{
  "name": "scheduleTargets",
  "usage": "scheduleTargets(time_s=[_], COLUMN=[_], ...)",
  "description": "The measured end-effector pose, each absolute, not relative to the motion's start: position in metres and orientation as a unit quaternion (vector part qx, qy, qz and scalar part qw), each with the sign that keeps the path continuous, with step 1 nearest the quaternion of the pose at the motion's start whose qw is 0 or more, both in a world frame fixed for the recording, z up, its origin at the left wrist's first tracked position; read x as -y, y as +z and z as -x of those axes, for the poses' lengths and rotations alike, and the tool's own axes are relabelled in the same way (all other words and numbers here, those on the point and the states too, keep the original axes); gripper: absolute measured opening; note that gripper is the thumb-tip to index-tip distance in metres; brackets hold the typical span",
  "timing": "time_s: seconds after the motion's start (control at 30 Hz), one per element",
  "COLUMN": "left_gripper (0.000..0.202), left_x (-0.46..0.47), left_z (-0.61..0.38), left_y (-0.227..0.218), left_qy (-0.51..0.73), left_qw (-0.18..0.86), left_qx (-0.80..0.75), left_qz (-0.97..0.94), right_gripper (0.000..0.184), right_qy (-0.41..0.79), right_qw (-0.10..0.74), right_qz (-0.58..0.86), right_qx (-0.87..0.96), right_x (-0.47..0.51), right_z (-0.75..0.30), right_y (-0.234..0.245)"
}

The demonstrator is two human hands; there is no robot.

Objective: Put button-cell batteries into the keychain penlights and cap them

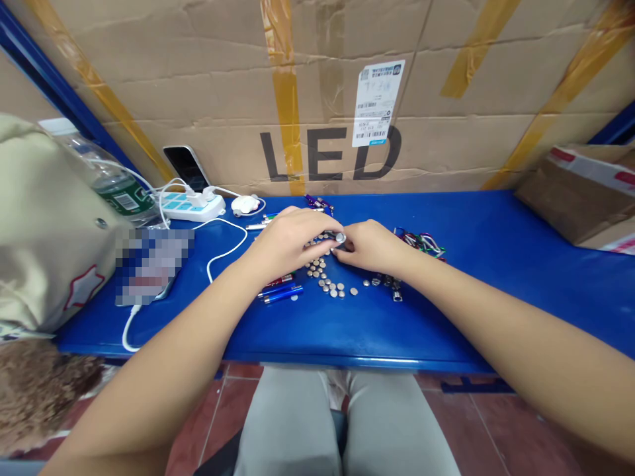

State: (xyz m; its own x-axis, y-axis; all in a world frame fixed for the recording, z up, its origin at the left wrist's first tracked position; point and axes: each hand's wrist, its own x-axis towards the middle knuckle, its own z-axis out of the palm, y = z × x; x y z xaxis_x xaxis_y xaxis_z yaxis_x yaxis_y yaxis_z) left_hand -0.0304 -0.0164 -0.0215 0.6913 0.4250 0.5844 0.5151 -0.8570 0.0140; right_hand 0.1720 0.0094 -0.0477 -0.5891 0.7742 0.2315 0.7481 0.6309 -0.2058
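Over the middle of the blue table, my left hand (292, 237) is closed around a small metal flashlight tube (340, 237), whose round silver end faces me. My right hand (370, 248) meets it there, fingers curled with thumb and fingertips pinched at the tube's end. Whether a tiny part sits between the right fingertips is hidden. Below the hands lie many loose silver button cells (333, 288). Blue flashlight tubes (284, 293) rest by my left wrist. Small dark metal caps (395, 291) and coloured carabiner clips (421, 243) lie beside my right forearm.
A large cardboard box (223, 99) marked LED stands behind the blue table (476, 317). At left are a power strip (193, 208) with white cables, a phone (186, 166), a bottle (124, 195) and a beige bag (44, 225). A smaller carton (570, 198) sits at right.
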Motion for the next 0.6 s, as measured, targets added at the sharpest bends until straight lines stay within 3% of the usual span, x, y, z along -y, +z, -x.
scheduleTargets(time_s=[0.3, 0.6], left_gripper=[0.013, 0.012], left_x=[0.01, 0.009], left_z=[0.03, 0.028], left_y=[-0.026, -0.029], left_qy=[-0.294, -0.293], left_qw=[-0.035, -0.04], left_qx=[0.397, 0.37], left_qz=[0.869, 0.881], right_gripper=[0.016, 0.017], right_qy=[0.085, 0.059], right_qw=[0.398, 0.339], right_qz=[0.383, 0.335], right_qx=[0.829, 0.877], right_x=[0.002, 0.001], right_z=[-0.192, -0.181], right_y=[-0.02, -0.032])
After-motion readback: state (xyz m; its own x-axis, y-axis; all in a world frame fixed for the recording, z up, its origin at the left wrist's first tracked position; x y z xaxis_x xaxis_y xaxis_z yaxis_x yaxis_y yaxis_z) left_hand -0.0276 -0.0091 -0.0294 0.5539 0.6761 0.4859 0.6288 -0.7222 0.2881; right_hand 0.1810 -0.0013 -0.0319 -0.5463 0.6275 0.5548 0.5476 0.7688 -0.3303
